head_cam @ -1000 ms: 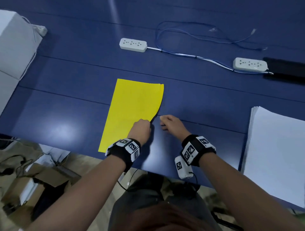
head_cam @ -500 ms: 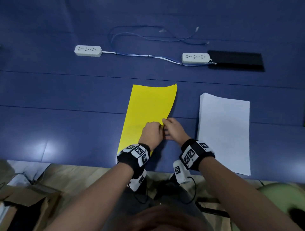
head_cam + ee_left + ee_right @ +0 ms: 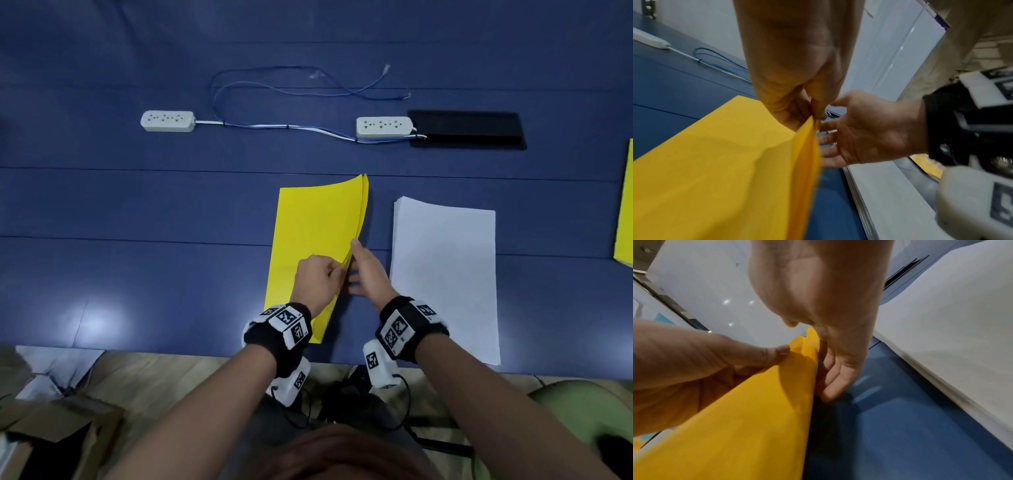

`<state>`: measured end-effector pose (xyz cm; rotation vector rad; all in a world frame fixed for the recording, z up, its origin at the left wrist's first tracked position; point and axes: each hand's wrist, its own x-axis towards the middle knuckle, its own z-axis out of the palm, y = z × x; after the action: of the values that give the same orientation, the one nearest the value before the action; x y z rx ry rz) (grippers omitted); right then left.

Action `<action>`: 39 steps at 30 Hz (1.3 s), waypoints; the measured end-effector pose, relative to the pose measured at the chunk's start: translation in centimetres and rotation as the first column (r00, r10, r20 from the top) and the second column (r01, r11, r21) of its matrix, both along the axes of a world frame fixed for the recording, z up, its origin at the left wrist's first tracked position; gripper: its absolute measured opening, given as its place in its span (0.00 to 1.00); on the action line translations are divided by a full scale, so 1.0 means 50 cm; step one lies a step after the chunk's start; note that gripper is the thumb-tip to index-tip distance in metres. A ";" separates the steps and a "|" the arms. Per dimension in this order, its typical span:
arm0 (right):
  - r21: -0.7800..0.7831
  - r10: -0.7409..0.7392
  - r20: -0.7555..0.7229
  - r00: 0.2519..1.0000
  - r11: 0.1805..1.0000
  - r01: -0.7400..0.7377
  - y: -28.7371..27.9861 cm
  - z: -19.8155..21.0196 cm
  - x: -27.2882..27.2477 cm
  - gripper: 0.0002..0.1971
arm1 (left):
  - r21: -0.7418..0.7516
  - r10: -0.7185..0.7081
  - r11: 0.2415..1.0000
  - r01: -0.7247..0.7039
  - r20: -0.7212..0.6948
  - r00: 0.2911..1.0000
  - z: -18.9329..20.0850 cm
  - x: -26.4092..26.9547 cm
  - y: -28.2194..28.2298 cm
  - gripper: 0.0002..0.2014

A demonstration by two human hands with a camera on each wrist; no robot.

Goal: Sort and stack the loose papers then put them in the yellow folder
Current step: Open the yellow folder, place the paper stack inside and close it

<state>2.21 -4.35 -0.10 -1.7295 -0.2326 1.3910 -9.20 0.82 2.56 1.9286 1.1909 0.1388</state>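
Observation:
The yellow folder (image 3: 315, 222) lies on the blue table, its right edge lifted off the surface and showing two layers. My left hand (image 3: 318, 277) pinches the top flap at that edge, thumb on top (image 3: 764, 355). Beside the edge is my right hand (image 3: 366, 270), with straight fingers touching the folder's open side and holding nothing; in the left wrist view its palm (image 3: 875, 129) faces the flap (image 3: 715, 162). The stack of white papers (image 3: 445, 274) lies squared up just right of the folder, apart from both hands.
Two white power strips (image 3: 168, 121) (image 3: 383, 126) with blue cables (image 3: 274, 89) and a flat black pad (image 3: 466, 129) lie at the back. Another yellow sheet (image 3: 625, 212) shows at the right edge. The table's near edge (image 3: 171, 346) runs under my wrists; a cardboard box (image 3: 51, 435) sits on the floor.
The folder's right edge has risen and its layers have parted under my left hand's pinch. My right hand has opened flat beside that edge. My head view has shifted right.

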 end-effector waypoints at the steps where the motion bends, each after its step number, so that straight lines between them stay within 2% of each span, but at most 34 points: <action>1: 0.000 0.001 0.022 1.000 1.000 -0.001 0.001 -0.001 0.001 0.32 | -0.030 0.035 0.999 -0.034 0.031 0.999 0.000 -0.003 0.005 0.14; 3: -0.033 0.051 0.147 0.988 0.998 -0.047 0.004 0.001 0.002 0.31 | -0.089 0.103 0.991 -0.097 0.071 0.992 0.005 -0.009 0.016 0.11; 4: -0.054 0.081 0.225 0.971 0.996 -0.070 0.006 -0.004 0.006 0.27 | -0.101 0.133 0.987 -0.125 0.079 0.988 0.009 -0.012 0.023 0.12; 6: -0.088 0.113 0.365 0.924 0.992 -0.086 0.011 -0.012 0.011 0.11 | -0.099 0.212 0.974 -0.203 0.084 0.974 0.019 -0.020 0.042 0.13; 7: -0.104 0.129 0.414 0.901 0.990 -0.094 0.015 -0.013 0.014 0.07 | -0.079 0.248 0.967 -0.242 0.085 0.965 0.024 -0.025 0.057 0.14; 10: -0.146 0.187 0.471 0.862 0.980 -0.133 0.023 -0.009 0.026 0.21 | 0.057 0.277 0.958 -0.282 0.081 0.957 0.048 -0.054 0.105 0.13; 14: -0.168 0.214 0.521 0.826 0.975 -0.146 0.029 -0.021 0.036 0.19 | 0.257 0.261 0.927 -0.272 0.077 0.962 0.087 -0.129 0.166 0.11; 20: -0.277 0.287 0.498 0.818 0.947 -0.163 0.031 -0.030 0.035 0.18 | 0.440 0.411 0.814 -0.380 0.027 0.911 0.102 -0.279 0.243 0.11; 23: -0.307 0.276 0.485 0.830 0.942 -0.134 0.031 -0.036 0.029 0.14 | 0.432 0.506 0.777 -0.457 0.003 0.863 0.077 -0.333 0.268 0.11; 25: -0.327 0.254 0.482 0.839 0.940 -0.097 0.028 -0.046 0.025 0.16 | 0.405 0.550 0.772 -0.491 -0.036 0.835 0.056 -0.357 0.280 0.12; 28: -0.347 0.236 0.488 0.840 0.936 -0.062 0.027 -0.053 0.015 0.30 | 0.373 0.557 0.783 -0.498 -0.065 0.828 0.020 -0.370 0.290 0.22; 30: -0.335 0.223 0.509 0.831 0.941 -0.047 0.027 -0.057 0.007 0.41 | 0.404 0.560 0.781 -0.477 -0.115 0.820 -0.008 -0.369 0.288 0.27; 32: -0.338 0.225 0.560 0.797 0.941 -0.027 0.022 -0.065 0.000 0.47 | 0.451 0.563 0.779 -0.436 -0.195 0.803 -0.034 -0.366 0.280 0.30; 35: -0.361 0.255 0.612 0.748 0.932 -0.023 0.014 -0.078 -0.009 0.49 | 0.393 0.567 0.809 -0.437 -0.330 0.755 -0.066 -0.371 0.277 0.33; 39: -0.409 0.329 0.656 0.679 0.911 -0.047 0.014 -0.087 -0.020 0.43 | 0.239 0.511 0.857 -0.456 -0.511 0.691 -0.096 -0.396 0.285 0.36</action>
<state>1.22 -3.66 -4.44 -2.5877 -0.6371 0.8421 -29.02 15.04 -2.22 1.7294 2.1259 -0.1135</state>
